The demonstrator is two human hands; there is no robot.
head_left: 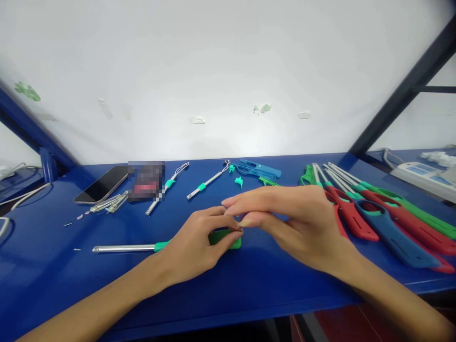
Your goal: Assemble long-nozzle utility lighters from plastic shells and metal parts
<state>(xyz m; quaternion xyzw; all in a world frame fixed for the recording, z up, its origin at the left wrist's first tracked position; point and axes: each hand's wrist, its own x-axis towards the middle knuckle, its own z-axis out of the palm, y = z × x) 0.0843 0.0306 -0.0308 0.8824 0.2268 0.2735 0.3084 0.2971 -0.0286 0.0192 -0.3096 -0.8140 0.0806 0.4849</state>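
Observation:
A green long-necked lighter (235,243) lies sideways on the blue table, its metal tube pointing left. My left hand (195,242) is closed over its handle, thumb and fingertips at the handle's right end. Fingers of my right hand (295,218) are pinched together and meet the left fingertips just above that end; whatever they hold is too small or hidden to name. Beyond the hands lie two metal lighter tubes (204,186) with teal collars and thin wires. Near them are a small teal trigger piece (238,182) and blue handle shells (258,169).
Several assembled lighters with red, blue and green handles (395,232) lie piled at the right. At the back left are a phone (103,184), a blurred-out dark item (146,183) and clear plastic parts (110,203). A power strip (423,175) sits far right, by the dark shelf post (402,85).

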